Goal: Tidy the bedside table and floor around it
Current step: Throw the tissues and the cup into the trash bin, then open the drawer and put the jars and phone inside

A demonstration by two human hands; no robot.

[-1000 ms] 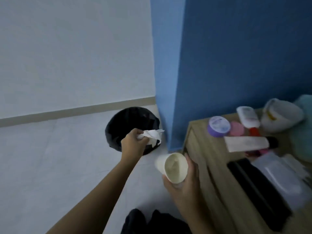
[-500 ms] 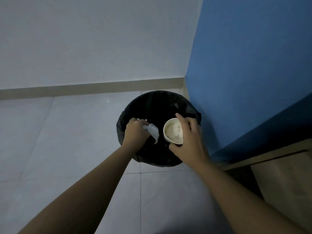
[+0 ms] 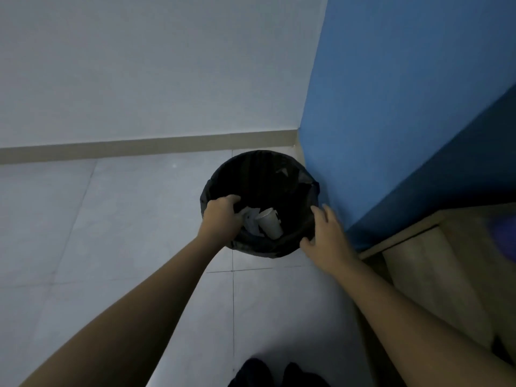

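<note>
A round bin (image 3: 304,177) lined with a black bag stands on the floor against the blue wall corner. Inside it lie a white paper cup (image 3: 270,223) on its side and a crumpled white tissue (image 3: 251,219) next to it. My left hand (image 3: 220,216) hangs over the bin's left rim with its fingers loosely curled downward; the tissue lies just past the fingertips. My right hand (image 3: 326,236) hovers at the bin's right rim, fingers spread, holding nothing.
The wooden bedside table (image 3: 435,263) fills the lower right, with a blurred purple object (image 3: 505,236) at the frame edge. Grey floor tiles (image 3: 111,233) stretch left of the bin to a beige skirting board (image 3: 139,149). Dark clothing (image 3: 276,375) shows at the bottom.
The cup has left my right hand and now lies in the bin with the tissue. My right hand has drawn back to the bin's right rim and spread its fingers.
</note>
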